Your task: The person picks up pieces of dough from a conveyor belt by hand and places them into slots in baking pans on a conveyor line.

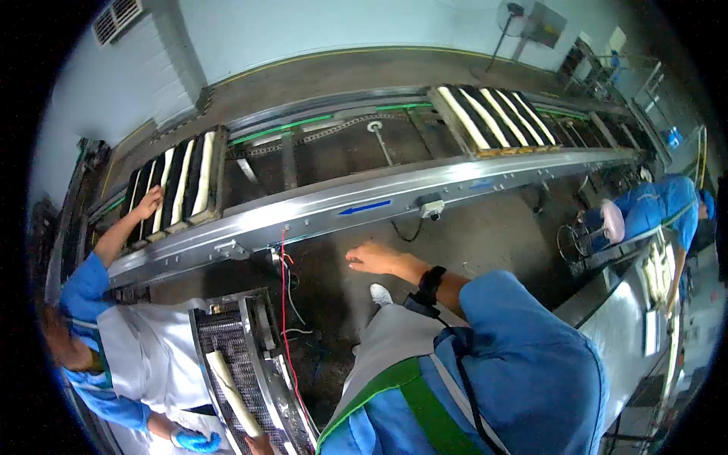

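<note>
My right hand (373, 258) is stretched forward over the floor, palm down, with its fingers loosely extended and nothing in them. A dark band is strapped on that wrist. At the bottom edge my left hand (260, 444), only partly in view, grips the lower end of a long pale dough roll (233, 394). The roll lies lengthwise on a narrow mesh conveyor (220, 335). Beyond my right hand runs a steel chain conveyor (326, 208) with a blue arrow on its side. It carries two dark trays (497, 119) with long dough strips in their grooves.
A co-worker (114, 334) at left has a bare hand on the left tray (176, 182) and a blue-gloved hand by the mesh conveyor. Another person (663, 208) stands at right beside a steel table (618, 322) with dough strips. A red cord (285, 303) hangs between the conveyors.
</note>
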Demonstrator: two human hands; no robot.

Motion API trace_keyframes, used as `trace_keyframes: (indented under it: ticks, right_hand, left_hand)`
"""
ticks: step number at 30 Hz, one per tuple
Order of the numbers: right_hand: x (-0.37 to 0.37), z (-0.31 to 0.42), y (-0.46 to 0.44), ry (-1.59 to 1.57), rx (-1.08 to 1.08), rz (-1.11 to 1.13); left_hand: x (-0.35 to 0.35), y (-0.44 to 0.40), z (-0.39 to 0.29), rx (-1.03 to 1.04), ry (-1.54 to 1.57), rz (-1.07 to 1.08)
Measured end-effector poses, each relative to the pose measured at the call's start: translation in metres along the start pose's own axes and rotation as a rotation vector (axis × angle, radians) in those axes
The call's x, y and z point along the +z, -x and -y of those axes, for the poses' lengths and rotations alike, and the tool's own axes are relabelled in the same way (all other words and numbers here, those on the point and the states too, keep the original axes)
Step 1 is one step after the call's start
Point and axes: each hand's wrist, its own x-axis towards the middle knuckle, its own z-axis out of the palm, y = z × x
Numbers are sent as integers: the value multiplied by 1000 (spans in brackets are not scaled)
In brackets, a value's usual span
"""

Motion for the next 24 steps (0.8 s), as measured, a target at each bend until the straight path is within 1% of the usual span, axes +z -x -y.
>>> trace_keyframes:
  ticks: [2,4,8,10,11,12,13,14,15,16,17,18,19,20,22,24]
  right_hand:
    - [-1,-8,7,-25,55,16]
    - [-1,-14,9,-19,3,13]
    - [0,-6,5,-41,36,34]
    - [8,-4,-3,-51,-83,15]
    - [14,-3,-12,-64,-133,40]
    - [23,0,-17,-117,-244,2]
    - [24,8,-21,-155,-297,48]
    - [31,17,-28,-103,-372,29]
    - [37,25,-36,-78,-450,86]
    - [30,41,-32,-105,-516,95]
    - [39,58,-47,-172,-527,189]
    - [44,70,-53,-202,-613,150]
    - [48,83,-61,-297,-671,128]
    - [47,98,-66,-256,-644,129]
    - [59,122,-82,-360,-685,42]
    - [37,150,-75,-409,-631,16]
  left_hand:
    - [-10,9,-18,95,140,7]
    - [-23,22,-36,195,282,31]
    - [-50,55,-72,354,463,41]
    - [-62,73,-92,430,491,-8]
    - [-68,82,-105,458,489,-48]
    - [-72,90,-123,361,778,-67]
    - [-69,80,-126,313,1031,-9]
    - [-78,81,-146,262,1281,55]
    - [-88,97,-161,255,1320,50]
    - [-85,93,-168,524,967,-141]
    - [-93,88,-181,544,920,-174]
    - [-102,94,-198,578,871,-215]
    - [-101,78,-197,325,1310,49]
    - [-108,84,-218,391,1427,81]
    - [-113,90,-243,452,1375,45]
    - [-112,94,-262,517,1310,20]
